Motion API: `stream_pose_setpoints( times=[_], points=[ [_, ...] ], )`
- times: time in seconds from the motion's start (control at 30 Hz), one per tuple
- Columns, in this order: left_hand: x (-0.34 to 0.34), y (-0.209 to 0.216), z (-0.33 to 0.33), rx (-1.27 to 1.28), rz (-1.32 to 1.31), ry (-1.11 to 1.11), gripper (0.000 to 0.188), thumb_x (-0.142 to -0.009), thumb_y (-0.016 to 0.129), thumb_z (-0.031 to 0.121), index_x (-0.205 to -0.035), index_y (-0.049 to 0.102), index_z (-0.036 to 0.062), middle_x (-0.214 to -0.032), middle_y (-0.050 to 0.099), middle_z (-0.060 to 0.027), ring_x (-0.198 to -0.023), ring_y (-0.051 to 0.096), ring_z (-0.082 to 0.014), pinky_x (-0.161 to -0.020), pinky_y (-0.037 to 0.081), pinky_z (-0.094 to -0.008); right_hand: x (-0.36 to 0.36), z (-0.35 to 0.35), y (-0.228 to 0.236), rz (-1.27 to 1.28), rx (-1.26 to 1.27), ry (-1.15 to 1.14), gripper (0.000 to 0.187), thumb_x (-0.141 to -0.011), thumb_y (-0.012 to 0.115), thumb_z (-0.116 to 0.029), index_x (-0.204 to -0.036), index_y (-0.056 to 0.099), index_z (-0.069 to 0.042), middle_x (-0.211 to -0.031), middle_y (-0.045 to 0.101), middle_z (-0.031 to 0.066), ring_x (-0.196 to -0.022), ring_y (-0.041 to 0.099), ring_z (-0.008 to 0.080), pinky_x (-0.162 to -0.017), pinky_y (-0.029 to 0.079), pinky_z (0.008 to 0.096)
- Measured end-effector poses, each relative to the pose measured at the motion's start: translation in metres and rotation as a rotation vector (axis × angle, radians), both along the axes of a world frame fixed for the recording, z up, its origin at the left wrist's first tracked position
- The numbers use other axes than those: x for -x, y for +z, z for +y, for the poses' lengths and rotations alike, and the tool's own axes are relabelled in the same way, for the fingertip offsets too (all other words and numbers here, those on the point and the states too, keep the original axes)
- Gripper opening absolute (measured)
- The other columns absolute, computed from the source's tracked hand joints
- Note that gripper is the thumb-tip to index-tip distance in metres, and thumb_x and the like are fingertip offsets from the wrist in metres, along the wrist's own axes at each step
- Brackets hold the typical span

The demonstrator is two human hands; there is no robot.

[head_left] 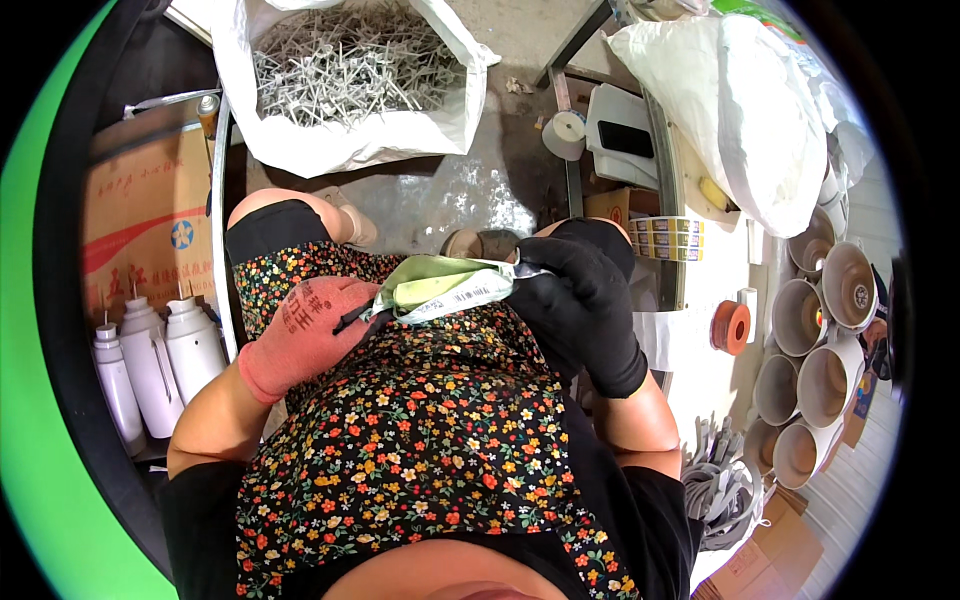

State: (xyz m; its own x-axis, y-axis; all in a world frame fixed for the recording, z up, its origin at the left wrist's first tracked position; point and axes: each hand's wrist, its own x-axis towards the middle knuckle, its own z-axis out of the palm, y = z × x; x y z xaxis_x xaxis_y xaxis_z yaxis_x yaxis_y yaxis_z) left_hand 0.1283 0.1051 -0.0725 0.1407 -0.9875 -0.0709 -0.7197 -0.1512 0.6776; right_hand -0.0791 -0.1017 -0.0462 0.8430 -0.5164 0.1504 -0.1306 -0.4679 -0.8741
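Note:
Over my lap, a green and white plastic packet (455,287) is stretched between my two gloved hands. My left hand (315,325), in a pinkish-red glove with dark fingertips, grips its left end. A black glove covers my right hand (582,300), whose fingers are closed on the packet's right end. The packet's upper edge gapes, showing a pale green inside; whether it holds anything I cannot tell. Below it lies my flowered black apron (410,430).
Ahead stands a white sack (390,150) full of small grey metal pieces. Left are a cardboard box (150,220) and several white flasks (155,365). On the right table are a bulging white bag (745,120), a phone (626,139), an orange tape roll (731,326) and several beige cylinders (800,315).

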Motion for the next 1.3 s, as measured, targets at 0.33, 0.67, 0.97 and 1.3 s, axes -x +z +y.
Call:
stream_pose_setpoints(
  times=[0.33, 0.67, 0.97, 1.3],
  points=[
    [-0.005, -0.009, 0.000, -0.076, 0.333, 0.139, 0.027, -0.082, 0.062, 0.016, -0.102, 0.060, -0.0031, -0.094, 0.064, -0.0151, -0.087, 0.060, -0.0310, -0.078, 0.047, -0.0356, -0.004, -0.029, -0.013, 0.020, 0.345, 0.025, 0.017, -0.077, 0.063, -0.009, -0.092, 0.063, -0.001, -0.085, 0.062, 0.0143, -0.078, 0.061, 0.0293, -0.066, 0.048, 0.0359],
    [-0.001, -0.006, -0.012, -0.351, 0.914, 0.391, 0.020, -0.091, 0.052, 0.013, -0.100, 0.060, -0.0023, -0.072, 0.064, -0.0033, -0.056, 0.054, -0.0056, -0.052, 0.042, -0.0192, -0.001, -0.030, -0.023, 0.067, -0.039, -0.117, 0.017, -0.082, 0.059, -0.007, -0.097, 0.063, 0.002, -0.086, 0.063, 0.0121, -0.077, 0.062, 0.0222, -0.070, 0.047, 0.0300],
    [0.006, 0.006, -0.021, -0.351, 0.884, 0.395, 0.022, -0.090, 0.053, 0.019, -0.096, 0.059, -0.0011, -0.073, 0.064, -0.0037, -0.059, 0.056, -0.0074, -0.053, 0.042, -0.0193, -0.005, -0.031, -0.008, 0.020, -0.426, -0.166, 0.017, -0.085, 0.057, -0.008, -0.098, 0.062, 0.002, -0.086, 0.062, 0.0063, -0.080, 0.057, 0.0104, -0.072, 0.045, 0.0252],
    [0.010, 0.006, -0.025, -0.308, 0.979, 0.463, 0.023, -0.090, 0.053, 0.020, -0.101, 0.057, 0.0001, -0.075, 0.063, -0.0038, -0.062, 0.056, -0.0083, -0.056, 0.044, -0.0200, -0.004, -0.024, -0.008, -0.112, -0.380, -0.205, 0.025, -0.085, 0.057, -0.005, -0.109, 0.057, 0.004, -0.097, 0.061, 0.0101, -0.087, 0.058, 0.0123, -0.078, 0.045, 0.0255]
  ],
)
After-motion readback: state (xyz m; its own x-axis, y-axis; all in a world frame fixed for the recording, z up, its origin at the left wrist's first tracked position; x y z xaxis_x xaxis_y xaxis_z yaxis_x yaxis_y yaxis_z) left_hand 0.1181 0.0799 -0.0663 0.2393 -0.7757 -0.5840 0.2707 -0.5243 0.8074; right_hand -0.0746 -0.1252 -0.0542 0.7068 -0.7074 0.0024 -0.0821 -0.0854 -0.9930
